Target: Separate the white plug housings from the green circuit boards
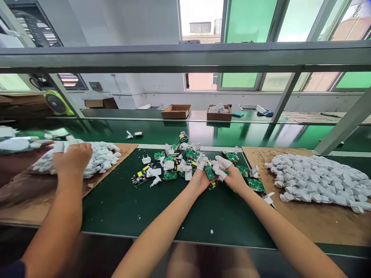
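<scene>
My left hand [199, 178] pinches a small green circuit board [210, 172] over the middle of the bench. White finger covers are on the fingertips of both hands. From the other side my right hand [232, 174] closes its fingers at the same board's edge; what lies under those fingertips is partly hidden. Just behind and left of the hands spreads a loose heap of circuit boards [169, 175] with white plug housings and yellow parts. More circuit boards [256, 185] lie to the right of my right hand.
A pile of white plastic pieces [321, 179] covers cardboard [304, 227] on the right. At left, a co-worker's hand [72, 156] reaches into another white pile [104, 158]. Behind stand an open cardboard box [176, 112] and a filled one [219, 116]. A metal rail [162, 58] crosses above.
</scene>
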`<state>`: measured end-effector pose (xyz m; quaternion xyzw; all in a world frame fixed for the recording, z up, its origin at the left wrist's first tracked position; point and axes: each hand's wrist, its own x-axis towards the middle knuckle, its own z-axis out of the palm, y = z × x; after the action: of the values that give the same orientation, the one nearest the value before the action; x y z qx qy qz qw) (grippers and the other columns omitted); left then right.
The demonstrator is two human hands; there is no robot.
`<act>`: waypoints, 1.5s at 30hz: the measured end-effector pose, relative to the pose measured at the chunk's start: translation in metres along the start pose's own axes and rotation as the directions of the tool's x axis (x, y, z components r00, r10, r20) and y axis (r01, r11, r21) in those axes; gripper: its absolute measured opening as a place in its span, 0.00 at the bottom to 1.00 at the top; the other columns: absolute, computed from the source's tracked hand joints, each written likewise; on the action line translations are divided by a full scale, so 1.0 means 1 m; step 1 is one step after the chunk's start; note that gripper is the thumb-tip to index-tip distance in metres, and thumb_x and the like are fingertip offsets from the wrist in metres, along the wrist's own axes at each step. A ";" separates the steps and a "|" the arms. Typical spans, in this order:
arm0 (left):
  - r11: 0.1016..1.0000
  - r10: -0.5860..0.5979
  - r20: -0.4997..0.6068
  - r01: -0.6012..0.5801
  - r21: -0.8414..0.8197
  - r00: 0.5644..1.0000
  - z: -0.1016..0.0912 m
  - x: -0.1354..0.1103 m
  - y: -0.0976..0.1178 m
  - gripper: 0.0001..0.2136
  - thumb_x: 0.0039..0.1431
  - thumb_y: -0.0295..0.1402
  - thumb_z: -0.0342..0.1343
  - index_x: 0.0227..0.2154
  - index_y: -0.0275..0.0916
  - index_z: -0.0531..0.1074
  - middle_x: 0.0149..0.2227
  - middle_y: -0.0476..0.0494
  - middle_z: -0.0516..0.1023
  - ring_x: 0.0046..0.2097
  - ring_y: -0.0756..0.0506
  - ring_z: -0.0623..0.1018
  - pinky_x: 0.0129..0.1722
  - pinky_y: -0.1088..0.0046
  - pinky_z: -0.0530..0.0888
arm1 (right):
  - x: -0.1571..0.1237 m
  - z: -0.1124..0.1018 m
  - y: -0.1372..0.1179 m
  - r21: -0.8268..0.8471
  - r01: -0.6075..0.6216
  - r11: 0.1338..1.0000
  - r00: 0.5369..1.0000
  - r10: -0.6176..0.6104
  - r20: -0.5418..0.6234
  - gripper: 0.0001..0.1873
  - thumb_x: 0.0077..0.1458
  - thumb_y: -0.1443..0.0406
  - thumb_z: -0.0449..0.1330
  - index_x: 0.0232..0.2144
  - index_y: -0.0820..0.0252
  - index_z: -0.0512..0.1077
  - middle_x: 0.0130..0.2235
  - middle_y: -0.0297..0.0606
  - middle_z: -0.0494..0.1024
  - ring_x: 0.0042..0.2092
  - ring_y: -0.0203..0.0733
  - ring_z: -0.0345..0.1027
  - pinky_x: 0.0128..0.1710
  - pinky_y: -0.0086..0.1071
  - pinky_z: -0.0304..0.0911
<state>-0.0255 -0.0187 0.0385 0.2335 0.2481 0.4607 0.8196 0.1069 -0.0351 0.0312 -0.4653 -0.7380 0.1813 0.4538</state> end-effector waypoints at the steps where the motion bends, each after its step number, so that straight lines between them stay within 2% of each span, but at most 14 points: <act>1: 1.000 -0.014 0.013 0.014 0.011 1.000 0.000 0.000 -0.001 0.12 0.49 0.42 0.51 0.33 0.39 0.66 0.27 0.50 0.70 0.30 0.50 0.72 0.34 0.70 0.72 | -0.002 0.001 0.002 -0.067 0.039 0.997 0.999 -0.039 0.015 0.21 0.49 0.62 0.51 0.47 0.57 0.64 0.48 0.40 0.65 0.52 0.46 0.54 0.51 0.44 0.51; 4: 0.997 -0.056 0.037 0.054 0.054 0.998 -0.003 0.000 -0.003 0.14 0.46 0.43 0.54 0.31 0.39 0.66 0.24 0.51 0.68 0.27 0.51 0.71 0.32 0.69 0.72 | -0.003 0.004 0.004 -0.202 0.113 0.973 0.992 -0.100 0.075 0.21 0.49 0.65 0.51 0.47 0.57 0.64 0.49 0.41 0.64 0.53 0.46 0.53 0.52 0.45 0.50; 7: 0.994 -0.020 0.022 0.017 0.111 1.000 -0.006 0.000 -0.006 0.14 0.40 0.40 0.60 0.28 0.37 0.66 0.23 0.52 0.68 0.25 0.52 0.69 0.28 0.72 0.71 | -0.003 0.005 0.005 -0.244 0.126 0.962 0.989 -0.101 0.112 0.22 0.49 0.65 0.51 0.48 0.57 0.62 0.50 0.43 0.63 0.54 0.47 0.51 0.52 0.45 0.49; 12: 0.970 0.078 0.081 -0.094 0.222 0.994 -0.006 0.000 -0.008 0.19 0.31 0.31 0.65 0.31 0.35 0.70 0.26 0.49 0.71 0.28 0.51 0.71 0.31 0.74 0.70 | -0.006 0.004 0.004 -0.127 0.147 0.981 0.988 -0.139 0.074 0.35 0.47 0.57 0.55 0.55 0.61 0.49 0.54 0.45 0.55 0.57 0.49 0.41 0.55 0.46 0.43; 15: 0.961 0.094 0.082 -0.112 0.252 0.992 -0.004 0.001 -0.008 0.21 0.31 0.32 0.65 0.33 0.35 0.70 0.30 0.45 0.73 0.33 0.47 0.73 0.35 0.72 0.70 | -0.007 0.004 0.005 -0.063 0.078 0.995 0.995 -0.074 0.065 0.40 0.47 0.53 0.55 0.57 0.61 0.43 0.55 0.48 0.52 0.56 0.50 0.43 0.54 0.47 0.44; 20: 0.944 0.150 0.019 -0.149 0.293 0.988 -0.001 0.000 -0.007 0.23 0.28 0.34 0.65 0.33 0.34 0.69 0.28 0.45 0.73 0.33 0.45 0.73 0.32 0.71 0.71 | -0.008 0.008 0.003 -0.129 0.093 0.987 0.988 -0.075 0.136 0.37 0.48 0.53 0.54 0.56 0.61 0.46 0.53 0.49 0.55 0.55 0.53 0.47 0.53 0.49 0.46; 26: 0.926 0.227 -0.030 -0.206 0.318 0.974 0.002 -0.003 -0.007 0.22 0.31 0.37 0.64 0.33 0.36 0.68 0.25 0.49 0.72 0.31 0.48 0.73 0.29 0.75 0.71 | -0.011 0.012 -0.003 -0.130 0.093 0.987 0.989 -0.076 0.129 0.34 0.50 0.54 0.50 0.56 0.60 0.46 0.52 0.48 0.58 0.55 0.50 0.48 0.52 0.47 0.49; 29: 0.936 0.233 -0.081 -0.200 0.290 0.969 0.000 0.000 -0.008 0.21 0.32 0.38 0.64 0.33 0.37 0.67 0.24 0.50 0.71 0.31 0.48 0.73 0.29 0.75 0.71 | -0.012 0.015 -0.004 -0.122 0.044 0.992 0.996 -0.034 0.079 0.33 0.51 0.54 0.50 0.55 0.61 0.47 0.51 0.49 0.59 0.54 0.50 0.50 0.51 0.47 0.50; 33: 0.962 0.219 -0.139 -0.190 0.195 0.966 -0.005 0.005 -0.006 0.17 0.38 0.41 0.60 0.31 0.36 0.67 0.26 0.47 0.72 0.33 0.47 0.73 0.30 0.74 0.71 | -0.012 0.010 -0.008 -0.168 -0.025 0.985 0.989 0.000 -0.146 0.25 0.52 0.53 0.46 0.47 0.62 0.60 0.46 0.49 0.63 0.50 0.51 0.55 0.49 0.47 0.52; 36: 0.957 0.249 -0.214 -0.207 0.203 0.944 -0.006 0.005 -0.005 0.14 0.40 0.38 0.59 0.30 0.36 0.67 0.28 0.46 0.72 0.35 0.47 0.73 0.31 0.74 0.71 | -0.011 0.002 -0.012 -0.008 -0.127 0.992 0.965 0.122 -0.231 0.21 0.52 0.53 0.45 0.40 0.62 0.63 0.38 0.45 0.68 0.40 0.45 0.63 0.41 0.41 0.59; 38: 0.946 0.273 -0.210 -0.221 0.239 0.939 -0.005 0.004 -0.005 0.14 0.39 0.36 0.59 0.29 0.36 0.67 0.27 0.47 0.72 0.34 0.46 0.73 0.31 0.74 0.70 | -0.009 -0.001 -0.014 0.142 -0.251 0.958 0.955 0.268 -0.123 0.21 0.51 0.51 0.46 0.38 0.62 0.62 0.30 0.40 0.69 0.30 0.40 0.64 0.31 0.35 0.62; 40: 0.941 0.270 -0.162 -0.224 0.255 0.949 -0.003 0.001 -0.006 0.15 0.36 0.37 0.60 0.28 0.35 0.68 0.26 0.47 0.72 0.35 0.46 0.73 0.32 0.74 0.70 | -0.008 0.000 -0.014 0.220 -0.380 0.899 0.925 0.368 0.093 0.23 0.48 0.49 0.49 0.38 0.62 0.61 0.23 0.34 0.67 0.21 0.35 0.60 0.22 0.31 0.60; 42: 0.941 0.253 -0.122 -0.215 0.260 0.960 -0.001 -0.001 -0.007 0.17 0.33 0.37 0.62 0.28 0.35 0.68 0.27 0.47 0.73 0.35 0.45 0.73 0.32 0.73 0.70 | -0.008 0.005 -0.015 0.261 -0.426 0.866 0.893 0.356 0.277 0.24 0.46 0.49 0.52 0.38 0.62 0.60 0.20 0.30 0.65 0.18 0.33 0.57 0.17 0.27 0.55; 45: 0.936 0.231 -0.096 -0.194 0.293 0.968 0.002 -0.004 -0.009 0.19 0.31 0.37 0.63 0.29 0.35 0.68 0.28 0.46 0.73 0.35 0.45 0.72 0.33 0.73 0.69 | -0.009 0.015 -0.016 0.333 -0.392 0.858 0.899 0.281 0.336 0.23 0.43 0.51 0.56 0.35 0.61 0.59 0.22 0.29 0.64 0.19 0.31 0.58 0.17 0.26 0.54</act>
<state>-0.0207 -0.0266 0.0355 0.3428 0.3364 0.5207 0.7058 0.0875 -0.0484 0.0294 -0.4578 -0.6486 0.4655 0.3912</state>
